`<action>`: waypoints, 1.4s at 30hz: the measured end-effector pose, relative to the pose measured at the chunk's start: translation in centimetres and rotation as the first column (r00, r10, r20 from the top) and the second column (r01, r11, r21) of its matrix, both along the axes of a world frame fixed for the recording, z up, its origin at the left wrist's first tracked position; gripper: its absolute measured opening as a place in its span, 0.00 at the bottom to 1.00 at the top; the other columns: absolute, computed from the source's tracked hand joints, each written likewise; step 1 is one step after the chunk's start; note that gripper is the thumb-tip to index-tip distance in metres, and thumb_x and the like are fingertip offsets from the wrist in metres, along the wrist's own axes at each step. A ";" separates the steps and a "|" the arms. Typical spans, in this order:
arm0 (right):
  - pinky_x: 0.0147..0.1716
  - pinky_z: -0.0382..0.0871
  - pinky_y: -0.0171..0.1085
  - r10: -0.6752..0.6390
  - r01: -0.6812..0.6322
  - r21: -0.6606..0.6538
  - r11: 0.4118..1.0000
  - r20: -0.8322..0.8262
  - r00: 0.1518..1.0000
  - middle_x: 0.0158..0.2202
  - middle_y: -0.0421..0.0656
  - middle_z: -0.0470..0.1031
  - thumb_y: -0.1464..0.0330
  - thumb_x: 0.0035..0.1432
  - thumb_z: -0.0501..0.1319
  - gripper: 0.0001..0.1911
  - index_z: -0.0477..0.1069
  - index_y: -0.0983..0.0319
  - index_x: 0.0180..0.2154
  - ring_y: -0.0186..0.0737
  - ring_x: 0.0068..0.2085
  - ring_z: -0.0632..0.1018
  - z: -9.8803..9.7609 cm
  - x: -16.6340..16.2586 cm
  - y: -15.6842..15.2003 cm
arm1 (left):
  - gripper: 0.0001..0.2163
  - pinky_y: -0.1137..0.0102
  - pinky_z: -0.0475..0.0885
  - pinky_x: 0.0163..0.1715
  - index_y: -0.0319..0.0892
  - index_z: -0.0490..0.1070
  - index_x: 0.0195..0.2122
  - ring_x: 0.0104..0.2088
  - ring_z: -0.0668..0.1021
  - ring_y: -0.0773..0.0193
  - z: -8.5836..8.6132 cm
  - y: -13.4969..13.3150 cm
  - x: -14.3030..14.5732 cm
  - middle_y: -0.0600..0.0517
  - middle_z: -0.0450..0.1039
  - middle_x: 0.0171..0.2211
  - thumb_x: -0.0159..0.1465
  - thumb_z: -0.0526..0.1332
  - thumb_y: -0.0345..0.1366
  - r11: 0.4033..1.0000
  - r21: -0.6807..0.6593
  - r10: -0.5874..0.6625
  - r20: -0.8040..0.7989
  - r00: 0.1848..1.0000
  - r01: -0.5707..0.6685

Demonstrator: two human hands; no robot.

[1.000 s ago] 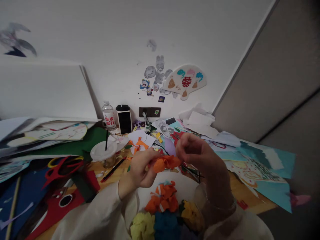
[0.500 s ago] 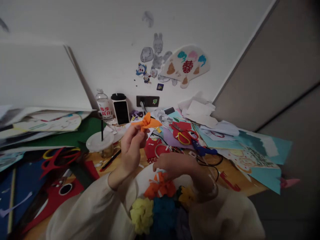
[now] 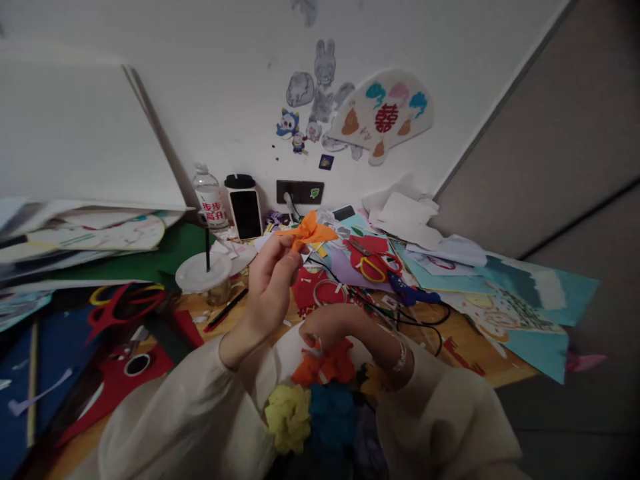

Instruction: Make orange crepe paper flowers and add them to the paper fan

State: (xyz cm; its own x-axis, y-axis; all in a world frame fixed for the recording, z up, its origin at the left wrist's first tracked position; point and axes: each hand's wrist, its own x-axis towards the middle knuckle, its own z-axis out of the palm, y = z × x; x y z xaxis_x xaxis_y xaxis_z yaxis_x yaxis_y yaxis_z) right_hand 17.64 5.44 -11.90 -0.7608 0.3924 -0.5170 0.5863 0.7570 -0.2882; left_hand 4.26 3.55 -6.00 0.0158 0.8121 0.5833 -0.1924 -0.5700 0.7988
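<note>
My left hand is raised over the table and pinches a small crumpled orange paper flower between thumb and fingers. My right hand is lower, fingers curled down onto a heap of orange paper bits lying on a white plate; what its fingertips hold is hidden. Close to me on the plate are a yellow crumpled paper ball and a blue one.
The table is littered with coloured paper. A lidded plastic cup with a straw, red scissors, yellow-handled scissors, a phone and a water bottle stand behind. A black cable lies to the right.
My left hand has lifted the orange flower up and away from the plate. My right hand let go of it and dropped onto the orange paper heap.
</note>
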 end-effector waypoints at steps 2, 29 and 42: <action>0.19 0.57 0.28 0.003 -0.006 -0.058 0.998 -0.045 0.999 0.24 0.34 0.73 0.78 0.39 0.65 0.14 0.75 0.61 0.32 0.30 0.23 0.69 -0.1 0.1 0.4 | 0.04 0.74 0.58 0.17 0.43 0.63 0.32 0.19 0.59 0.71 0.0 0.1 0.0 0.56 0.58 0.22 0.62 0.54 0.36 0.999 0.003 0.036 -0.036 0.999 -0.036; 0.31 0.63 0.32 -0.383 0.128 -0.360 0.924 -0.868 0.317 0.30 0.37 0.61 0.71 0.54 0.64 0.12 0.60 0.61 0.30 0.31 0.32 0.66 8.0 7.0 -0.7 | 0.09 0.75 0.63 0.22 0.39 0.68 0.23 0.22 0.68 0.70 0.9 -0.2 0.5 0.56 0.68 0.21 0.57 0.62 0.37 0.970 -0.185 -0.231 -0.492 0.840 0.158; 0.36 0.65 0.32 -0.369 0.167 -0.349 0.922 -0.923 0.111 0.35 0.39 0.61 0.73 0.51 0.67 0.15 0.64 0.58 0.39 0.32 0.36 0.66 8.4 6.3 -1.2 | 0.22 0.74 0.70 0.28 0.41 0.47 0.16 0.24 0.73 0.71 2.4 -0.9 0.2 0.53 0.72 0.28 0.55 0.64 0.34 0.953 -0.266 -0.169 -0.077 0.983 0.143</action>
